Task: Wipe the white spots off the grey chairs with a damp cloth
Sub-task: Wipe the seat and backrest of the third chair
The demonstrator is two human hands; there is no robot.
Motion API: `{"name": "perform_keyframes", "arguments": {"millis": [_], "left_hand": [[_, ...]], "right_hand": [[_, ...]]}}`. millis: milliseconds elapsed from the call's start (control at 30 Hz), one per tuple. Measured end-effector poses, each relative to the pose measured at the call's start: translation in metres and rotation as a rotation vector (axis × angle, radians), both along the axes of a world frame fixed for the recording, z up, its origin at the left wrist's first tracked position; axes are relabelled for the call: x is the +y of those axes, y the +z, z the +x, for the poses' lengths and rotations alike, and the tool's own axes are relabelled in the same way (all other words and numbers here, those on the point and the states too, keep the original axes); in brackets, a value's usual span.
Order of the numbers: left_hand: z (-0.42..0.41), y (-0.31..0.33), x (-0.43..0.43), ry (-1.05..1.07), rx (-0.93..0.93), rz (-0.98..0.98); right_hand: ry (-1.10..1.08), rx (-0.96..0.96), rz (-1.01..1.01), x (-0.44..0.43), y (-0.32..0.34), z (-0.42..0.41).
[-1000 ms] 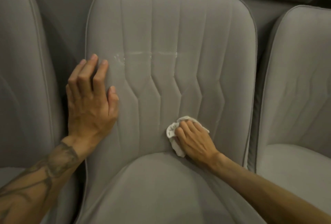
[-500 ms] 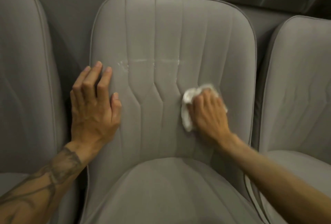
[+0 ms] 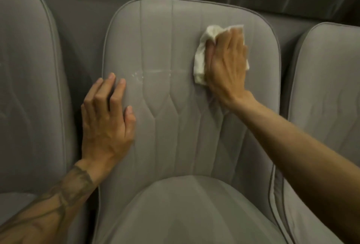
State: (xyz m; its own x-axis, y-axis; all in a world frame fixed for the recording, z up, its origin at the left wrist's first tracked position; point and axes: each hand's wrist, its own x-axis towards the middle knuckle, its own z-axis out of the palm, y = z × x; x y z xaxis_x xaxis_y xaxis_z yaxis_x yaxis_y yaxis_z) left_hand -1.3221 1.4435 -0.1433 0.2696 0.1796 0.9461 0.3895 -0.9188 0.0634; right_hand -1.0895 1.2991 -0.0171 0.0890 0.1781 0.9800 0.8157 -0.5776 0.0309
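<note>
Our left hand (image 3: 106,124) lies spread on the chair (image 3: 175,136), just below-left of the spots (image 3: 153,72). Right of the spots and higher, our right hand (image 3: 227,64) presses the cloth (image 3: 200,64) with flat fingers; we may miss or smear them.

I found the most room on the middle chair (image 3: 175,111). The quilted centre of its backrest lay bare between the two hands, and so did the upper left above the white streak (image 3: 155,72). The left hand (image 3: 106,121) lay flat on the backrest's left edge, fingertips just beside the streak's left end, blocking any approach from that side. The right hand (image 3: 227,62), flat on the cloth (image 3: 200,56), covered the upper right. Its forearm (image 3: 292,146) crossed the lower right corner and part of the right chair (image 3: 327,87). The left chair (image 3: 29,87) stood close by, leaving only a narrow dark gap (image 3: 85,52). The seat cushion (image 3: 185,214) in front lay open to me.
</note>
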Motion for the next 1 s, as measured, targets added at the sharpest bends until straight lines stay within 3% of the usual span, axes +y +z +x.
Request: {"name": "perform_keyframes", "arguments": {"millis": [67,200,267,333,467,533,667,733,833,900,1000], "left_hand": [[0.000,0.000,0.000,-0.002,0.001,-0.004],[-0.001,0.001,-0.002,0.003,0.005,-0.006],[-0.001,0.001,-0.003,-0.001,0.009,-0.015],[-0.001,0.002,-0.003,0.002,0.009,-0.015],[-0.001,0.001,-0.002,0.004,0.004,-0.011],[-0.001,0.001,-0.003,0.007,0.002,-0.015],[0.000,0.001,-0.003,0.008,0.001,0.001],[0.000,0.000,-0.002,0.010,-0.005,0.002],[0.000,0.000,-0.002,0.011,-0.007,-0.003],[0.000,0.000,-0.001,0.005,-0.005,0.000],[0.000,0.000,-0.002,0.001,0.001,-0.002]], "right_hand": [[0.000,0.072,0.087,0.013,0.001,-0.012],[0.141,-0.076,-0.310,0.003,-0.067,-0.045],[0.149,-0.138,-0.400,-0.003,-0.058,-0.036],[0.124,-0.137,-0.290,0.007,-0.025,-0.025],[0.068,0.082,0.112,0.031,0.007,-0.028],[0.099,0.086,0.042,0.036,-0.025,-0.045],[0.222,-0.117,-0.350,0.013,-0.060,-0.049],[0.186,-0.170,-0.302,0.015,-0.027,-0.033],[0.029,-0.002,0.050,0.029,0.031,-0.015],[0.008,0.094,0.153,0.039,0.028,-0.026],[0.163,-0.015,-0.163,0.032,-0.028,-0.056]]}}
